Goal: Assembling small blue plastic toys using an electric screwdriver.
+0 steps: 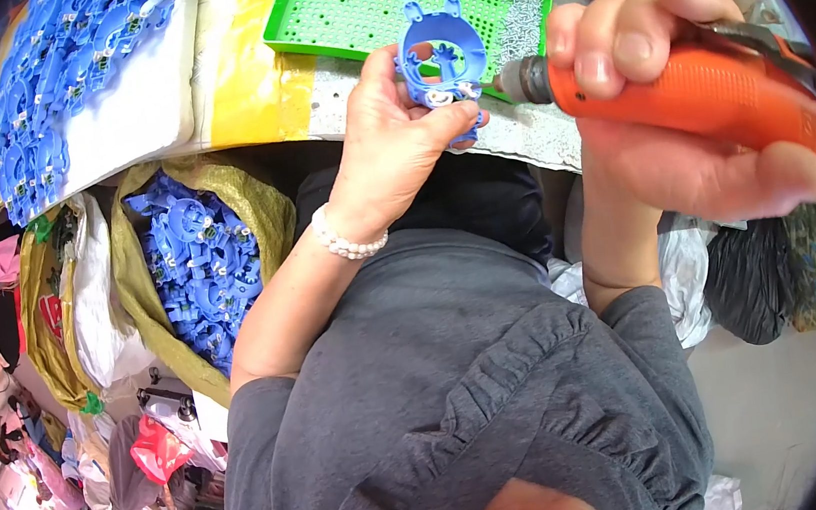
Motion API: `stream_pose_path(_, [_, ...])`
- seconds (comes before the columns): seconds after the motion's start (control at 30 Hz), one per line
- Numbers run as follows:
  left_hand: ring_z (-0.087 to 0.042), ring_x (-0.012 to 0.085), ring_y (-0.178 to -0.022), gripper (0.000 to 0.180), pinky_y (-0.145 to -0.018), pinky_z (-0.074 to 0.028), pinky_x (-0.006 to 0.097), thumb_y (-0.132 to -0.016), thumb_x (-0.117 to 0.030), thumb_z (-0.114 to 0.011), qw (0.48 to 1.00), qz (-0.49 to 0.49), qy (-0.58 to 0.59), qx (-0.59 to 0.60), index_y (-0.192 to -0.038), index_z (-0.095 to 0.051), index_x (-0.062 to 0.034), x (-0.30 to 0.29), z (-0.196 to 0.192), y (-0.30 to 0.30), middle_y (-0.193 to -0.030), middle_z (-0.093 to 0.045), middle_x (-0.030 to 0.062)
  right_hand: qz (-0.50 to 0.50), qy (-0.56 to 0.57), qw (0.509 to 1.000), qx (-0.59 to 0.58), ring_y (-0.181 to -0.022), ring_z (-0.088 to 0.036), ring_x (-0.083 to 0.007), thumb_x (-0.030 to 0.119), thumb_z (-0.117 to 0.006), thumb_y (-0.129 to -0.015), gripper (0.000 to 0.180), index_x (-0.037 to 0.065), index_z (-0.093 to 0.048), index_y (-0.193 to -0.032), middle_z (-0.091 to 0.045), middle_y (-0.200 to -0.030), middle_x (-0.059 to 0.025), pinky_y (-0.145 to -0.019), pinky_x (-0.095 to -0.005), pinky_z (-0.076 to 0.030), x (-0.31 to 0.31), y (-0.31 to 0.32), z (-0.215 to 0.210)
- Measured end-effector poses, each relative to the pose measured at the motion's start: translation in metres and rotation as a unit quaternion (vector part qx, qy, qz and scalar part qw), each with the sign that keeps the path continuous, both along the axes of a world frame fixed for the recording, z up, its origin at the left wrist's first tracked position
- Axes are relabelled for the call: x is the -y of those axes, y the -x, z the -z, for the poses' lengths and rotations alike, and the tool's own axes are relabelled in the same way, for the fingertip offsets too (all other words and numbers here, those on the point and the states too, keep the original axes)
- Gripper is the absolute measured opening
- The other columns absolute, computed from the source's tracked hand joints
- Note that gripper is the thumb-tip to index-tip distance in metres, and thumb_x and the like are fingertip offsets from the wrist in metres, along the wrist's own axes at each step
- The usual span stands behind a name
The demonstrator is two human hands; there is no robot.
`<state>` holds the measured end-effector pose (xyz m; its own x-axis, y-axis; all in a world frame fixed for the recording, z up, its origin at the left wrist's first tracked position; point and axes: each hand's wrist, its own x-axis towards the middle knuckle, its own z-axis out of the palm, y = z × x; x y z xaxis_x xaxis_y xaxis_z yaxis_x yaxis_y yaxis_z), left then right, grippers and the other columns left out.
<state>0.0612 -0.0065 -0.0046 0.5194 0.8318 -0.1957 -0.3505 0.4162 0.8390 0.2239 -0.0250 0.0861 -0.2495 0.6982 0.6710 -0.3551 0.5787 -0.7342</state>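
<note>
My left hand (384,152) pinches a blue plastic part (464,39) between thumb and fingers, just in front of the table edge. The part is a hollow round frame with two small ear-like tabs at its top and smaller fittings inside. My right hand (626,34) is wrapped round an orange power screwdriver (683,103), held almost level. Its metal nose points left at the lower right side of the part; whether the bit touches it I cannot tell. Behind the part lies a green perforated tray (339,1), with many small silvery screws (523,25) heaped at its right end.
At the far left, a pile of similar blue parts (75,66) covers a white board (145,109). An olive woven sack (265,196) full of blue parts (196,269) stands left of my lap. Black and white plastic bags (747,272) sit at the right on the floor.
</note>
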Motion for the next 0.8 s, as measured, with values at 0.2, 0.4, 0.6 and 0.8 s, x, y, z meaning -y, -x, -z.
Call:
stream_pose_path(0.2, [-0.066,0.0156,-0.075,0.047,-0.063,-0.056,0.026,-0.075,0.008,-0.064,1.0,-0.015,-0.021,0.017,-0.115,-0.042,0.0026,0.005,-0.007,0.001,-0.091,-0.064,0.0115,-0.011,0.036,0.998,-0.047,-0.08,-0.051,-0.018,0.085,-0.046,-0.07,0.103,0.0,-0.044,-0.13,-0.055,-0.095,-0.0035,-0.075,-0.036,-0.039,0.002,0.011,0.012])
stream_pose_path(0.4, [-0.066,0.015,-0.076,0.047,-0.063,-0.056,0.025,-0.074,0.009,-0.065,1.0,0.001,-0.015,0.013,-0.114,-0.042,0.0022,0.009,-0.01,0.003,-0.09,-0.063,0.0108,0.011,0.042,0.997,-0.066,-0.077,-0.052,-0.0174,0.085,-0.043,-0.071,0.102,0.0,-0.046,-0.127,-0.057,-0.092,-0.0038,-0.073,-0.0357,-0.041,0.002,0.016,0.019])
stream_pose_path(0.6, [-0.065,0.0134,-0.074,0.046,-0.061,-0.055,0.024,-0.073,0.009,-0.066,1.0,-0.009,-0.006,0.01,-0.112,-0.043,0.0019,0.014,-0.009,0.004,-0.09,-0.063,0.01,0.024,0.037,0.997,-0.07,-0.072,-0.054,-0.0177,0.085,-0.041,-0.072,0.101,-0.001,-0.048,-0.124,-0.058,-0.088,-0.0044,-0.069,-0.036,-0.043,0.001,0.02,0.028])
stream_pose_path(0.8, [-0.063,0.0127,-0.07,0.042,-0.056,-0.053,0.025,-0.073,0.008,-0.066,0.998,-0.052,-0.008,0.027,-0.107,-0.043,0.0006,0.018,-0.006,0.0,-0.087,-0.062,0.0087,0.027,0.008,0.999,-0.045,-0.07,-0.054,-0.0192,0.084,-0.047,-0.07,0.096,0.0,-0.051,-0.116,-0.056,-0.084,-0.0068,-0.067,-0.036,-0.044,0.005,0.028,0.03])
